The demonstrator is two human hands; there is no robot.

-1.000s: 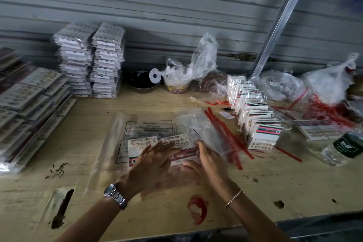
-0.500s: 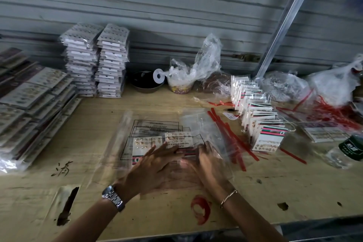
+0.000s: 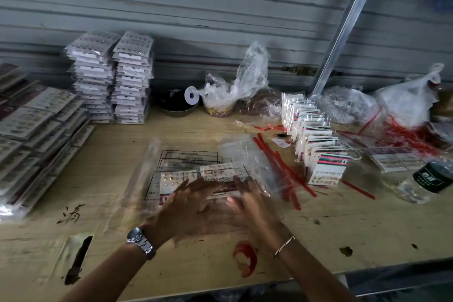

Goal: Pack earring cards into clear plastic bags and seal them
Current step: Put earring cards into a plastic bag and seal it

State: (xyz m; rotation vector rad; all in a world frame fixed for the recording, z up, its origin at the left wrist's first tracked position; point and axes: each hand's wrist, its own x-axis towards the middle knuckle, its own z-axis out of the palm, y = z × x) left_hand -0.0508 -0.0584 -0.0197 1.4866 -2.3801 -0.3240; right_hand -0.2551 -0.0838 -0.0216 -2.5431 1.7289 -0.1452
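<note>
- Two hands, fingers straight: our left hand [image 3: 186, 203] and right hand [image 3: 255, 203] press the earring card [image 3: 215, 173] at twelve o'clock.
- We should square it in the clear plastic bag [image 3: 259, 169] before sealing.

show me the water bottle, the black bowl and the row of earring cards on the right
water bottle [image 3: 430, 177]: head view, on its dark green label
black bowl [image 3: 172, 100]: head view, on its dark inside
row of earring cards [image 3: 327, 170]: head view, on the front card's white face

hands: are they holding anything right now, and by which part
The left hand lies with straight fingers on the near end of the clear bag over its earring card. The right hand is at that end too; blur hides any pinch.
</note>
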